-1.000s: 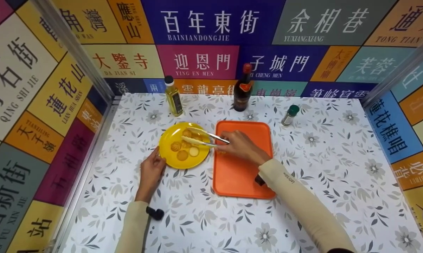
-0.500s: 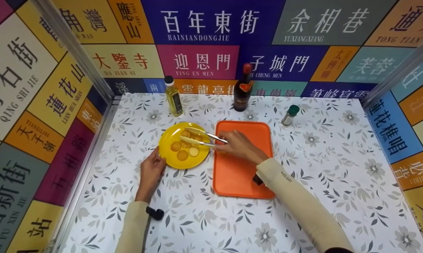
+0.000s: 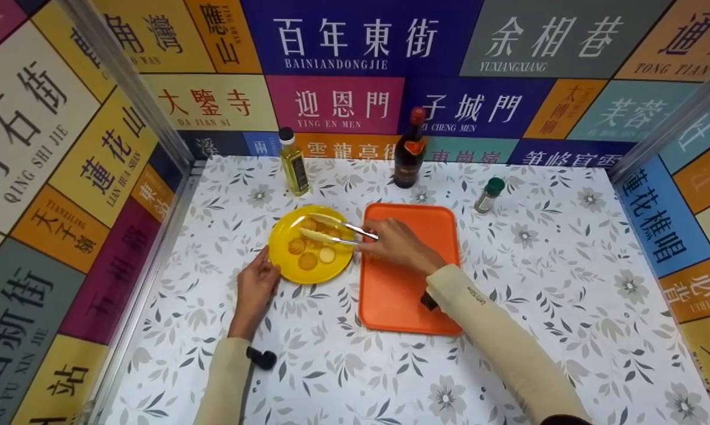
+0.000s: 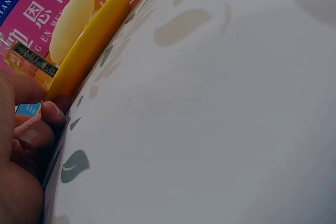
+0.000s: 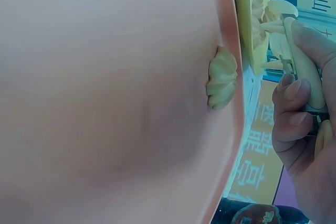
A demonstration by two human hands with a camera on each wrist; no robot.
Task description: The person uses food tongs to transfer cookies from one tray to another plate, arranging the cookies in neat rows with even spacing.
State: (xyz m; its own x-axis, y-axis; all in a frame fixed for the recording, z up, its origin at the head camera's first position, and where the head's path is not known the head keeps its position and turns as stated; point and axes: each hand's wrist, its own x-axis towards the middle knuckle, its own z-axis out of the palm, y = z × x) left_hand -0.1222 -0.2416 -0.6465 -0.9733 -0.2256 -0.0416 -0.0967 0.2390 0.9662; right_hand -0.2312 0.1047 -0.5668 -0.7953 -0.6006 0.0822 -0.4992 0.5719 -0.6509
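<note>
My left hand [image 3: 257,289] pinches the left rim of a yellow plate [image 3: 282,260], thumb and fingers on the edge. Several round cookies [image 3: 307,261] lie on that plate, some with swirled tops. From the right, my right hand [image 3: 396,245] grips metal tongs [image 3: 357,228] with pale tips. Those tips stand apart over the cookies in the upper part of the plate; whether they touch one is unclear. Beneath the right hand lies an orange tray [image 3: 396,301]. In the right wrist view, one swirled cookie [image 5: 222,78] sits on the tray by its edge.
Behind the plate stands a yellow oil bottle [image 3: 295,168]. A dark bottle with a red cap [image 3: 409,156] is behind the tray, and a small green-capped jar [image 3: 488,196] stands to the back right. Printed panels enclose the flowered tabletop [image 3: 543,283].
My right hand and the tongs have shifted slightly left over the plate. The left hand keeps its hold on the rim.
</note>
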